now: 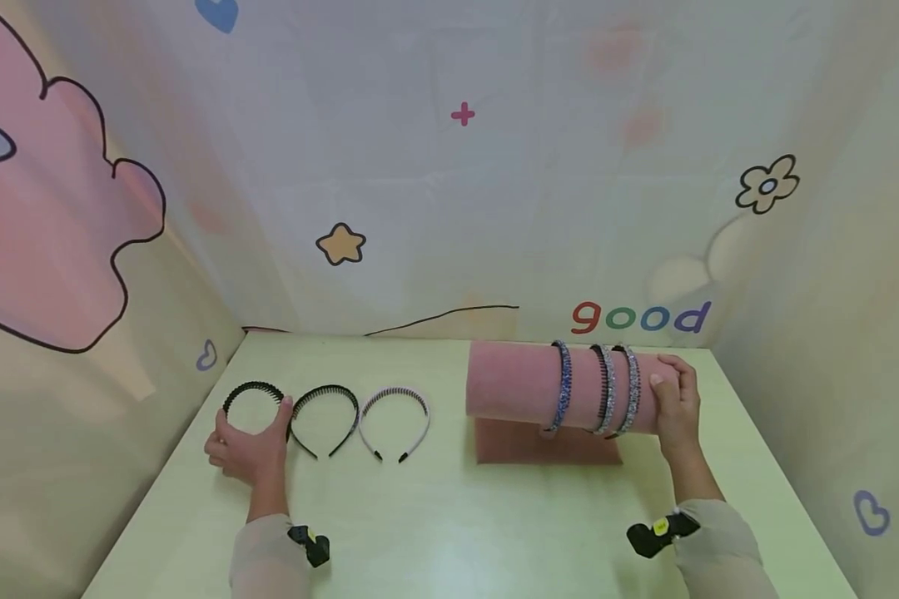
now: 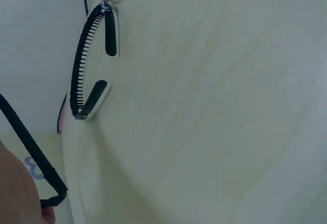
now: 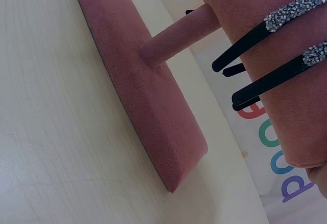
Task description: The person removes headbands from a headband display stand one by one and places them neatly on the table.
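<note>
At the left side of the table my left hand (image 1: 250,449) holds a black toothed headband (image 1: 255,385) between thumb and fingers, one at each side of its arc. In the left wrist view this headband (image 2: 28,139) shows raised beside the hand. My right hand (image 1: 677,412) grips the right end of a pink headband display stand (image 1: 509,383), a padded roll on a post and flat base (image 3: 133,81). Around the roll sit a blue glittery headband (image 1: 564,387) and two silver glittery ones, the nearer to the hand being this headband (image 1: 633,389). Their black ends poke out underneath.
Right of my left hand, another black headband (image 1: 333,389) and a pale pink headband (image 1: 397,391) lie side by side on the pale table (image 1: 419,532). A printed curtain (image 1: 419,166) hangs along the table's back edge and both sides.
</note>
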Available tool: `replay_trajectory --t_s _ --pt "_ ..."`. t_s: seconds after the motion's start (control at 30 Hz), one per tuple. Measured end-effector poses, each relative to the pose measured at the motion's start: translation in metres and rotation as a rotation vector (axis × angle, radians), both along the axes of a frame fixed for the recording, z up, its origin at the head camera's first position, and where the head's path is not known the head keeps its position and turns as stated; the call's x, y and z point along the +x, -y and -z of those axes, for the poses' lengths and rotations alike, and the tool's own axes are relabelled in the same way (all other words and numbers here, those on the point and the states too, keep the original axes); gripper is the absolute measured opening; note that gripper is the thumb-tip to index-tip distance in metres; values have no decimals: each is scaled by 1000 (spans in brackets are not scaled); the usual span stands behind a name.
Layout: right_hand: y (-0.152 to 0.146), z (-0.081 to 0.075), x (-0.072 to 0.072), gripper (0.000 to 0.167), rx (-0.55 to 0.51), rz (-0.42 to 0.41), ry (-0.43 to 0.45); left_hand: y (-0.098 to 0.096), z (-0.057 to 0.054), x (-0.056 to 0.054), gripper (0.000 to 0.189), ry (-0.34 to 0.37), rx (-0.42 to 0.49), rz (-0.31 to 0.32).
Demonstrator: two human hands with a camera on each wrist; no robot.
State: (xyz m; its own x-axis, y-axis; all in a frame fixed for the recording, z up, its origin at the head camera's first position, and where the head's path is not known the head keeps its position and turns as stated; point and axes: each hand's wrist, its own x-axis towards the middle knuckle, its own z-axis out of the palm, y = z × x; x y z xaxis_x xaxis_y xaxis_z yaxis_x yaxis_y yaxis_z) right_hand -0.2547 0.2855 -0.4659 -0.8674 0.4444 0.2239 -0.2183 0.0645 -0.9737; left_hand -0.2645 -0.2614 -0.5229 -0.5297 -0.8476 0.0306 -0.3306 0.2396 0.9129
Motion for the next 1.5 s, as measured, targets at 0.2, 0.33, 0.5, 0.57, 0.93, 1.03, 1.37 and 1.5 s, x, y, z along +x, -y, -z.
replay_trajectory --t_s 0.2,0.33,0.5,0.57,0.93,1.03,1.37,1.5 --pt "-1 -2 1 33 -14 3 -7 8 -1 -4 120 57 -29 26" --pt "-1 -3 2 33 -11 11 -12 15 -6 -8 123 131 -64 88" --pt "-1 -4 2 32 -3 8 -38 22 -11 -18 128 221 -78 150" --pt "0 -4 1 33 -5 4 -47 23 -10 -21 129 250 -84 156" --pt "4 -4 -2 33 -12 -18 -29 36 8 -17 125 420 -105 162" --pt "3 -5 -2 34 13 -16 -17 39 10 -17 123 433 -115 172" --pt "0 -4 1 32 -3 4 -18 34 17 -13 113 416 -134 199" --pt "2 -1 2 31 -4 -1 -31 34 22 -10 111 390 -108 183"
